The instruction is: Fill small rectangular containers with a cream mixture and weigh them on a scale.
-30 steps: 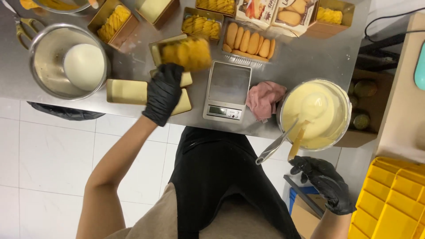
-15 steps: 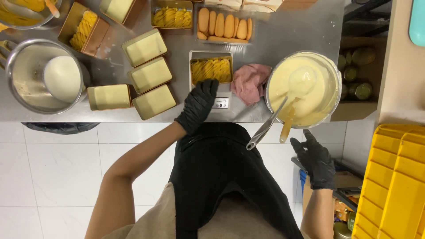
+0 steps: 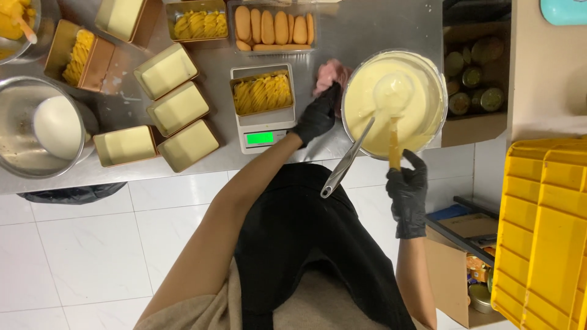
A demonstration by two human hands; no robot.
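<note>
Small green-lit screen [image 3: 260,137] on the white scale's front edge, mid surface. Open brown cardboard box [image 3: 474,125] of cans at right. Another brown carton [image 3: 449,281] on the floor, lower right.

Both hands wear black gloves — the left hand [image 3: 318,116] beside a pink cloth [image 3: 329,76], the right hand [image 3: 406,189] at an orange-yellow spatula [image 3: 394,143]. The bowl [image 3: 428,131] holds pale yellow cream, with a silver ladle [image 3: 348,162] in it. The scale [image 3: 264,131] is white with a green display, carrying a gold tray [image 3: 263,91] of yellow slices. Other gold trays [image 3: 177,109] hold cream-coloured filling. Biscuits [image 3: 274,27] are tan — crates [image 3: 544,232] bright yellow.
</note>
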